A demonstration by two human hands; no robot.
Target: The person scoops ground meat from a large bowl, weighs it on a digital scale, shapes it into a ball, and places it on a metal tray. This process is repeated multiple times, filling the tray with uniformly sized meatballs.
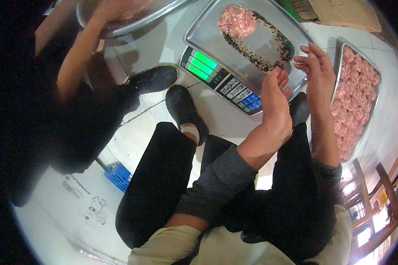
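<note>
My left hand (275, 91) hovers by the near right part of a digital scale's metal pan (205, 29), its fingers slightly bent. Facing it across a small gap is my right hand (318, 71), fingers spread, over the pan's right edge. Nothing shows in either hand, though the left palm is partly turned away. A round ball of raw minced meat (237, 21) rests at the far left of the pan. From the ball a U-shaped, black-and-beige speckled band (245, 54) curves over the pan towards my fingertips. The scale's keypad (240, 94) and lit green display (203, 65) face me.
On the right a metal tray (339, 63) holds many meat balls (355, 99). At upper left another person's arm (81, 53) reaches into a large metal basin (132, 31) of minced meat. A blue plastic basket (117, 175), cardboard (348, 15) and a wooden frame (384, 188) stand around.
</note>
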